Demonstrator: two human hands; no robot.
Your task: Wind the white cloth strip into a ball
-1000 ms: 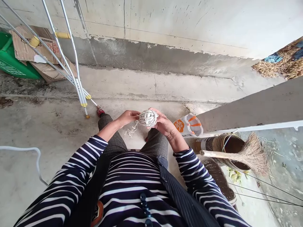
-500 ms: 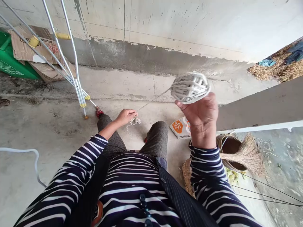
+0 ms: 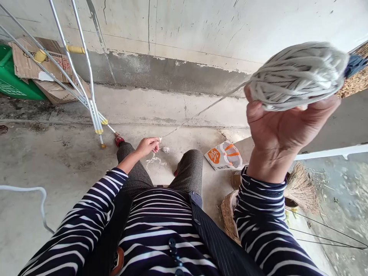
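Note:
Raised high on the right, my right hand (image 3: 283, 122) grips a ball of grey-white yarn (image 3: 299, 76), close to the camera. From the ball a strand of yarn (image 3: 207, 109) runs down to the left, stretched almost straight. Its lower end meets my left hand (image 3: 148, 146), whose fingers pinch it above my knee. Loose yarn ends (image 3: 153, 161) dangle beneath the left fingers. A small white ball (image 3: 166, 149) shows just past them, low near the floor.
Metal crutches (image 3: 92, 99) lean at the left before cardboard boxes (image 3: 43, 65) and a green bin (image 3: 17, 80). A printed bag (image 3: 221, 156) lies on the floor by my knee. A woven basket (image 3: 230, 214) and a straw broom (image 3: 301, 188) are at right. A white hose (image 3: 37, 188) lies left.
My right hand has moved right and closer to the camera with the yarn ball, so the strand between the hands is longer. The left hand has shifted slightly left and down, still pinching.

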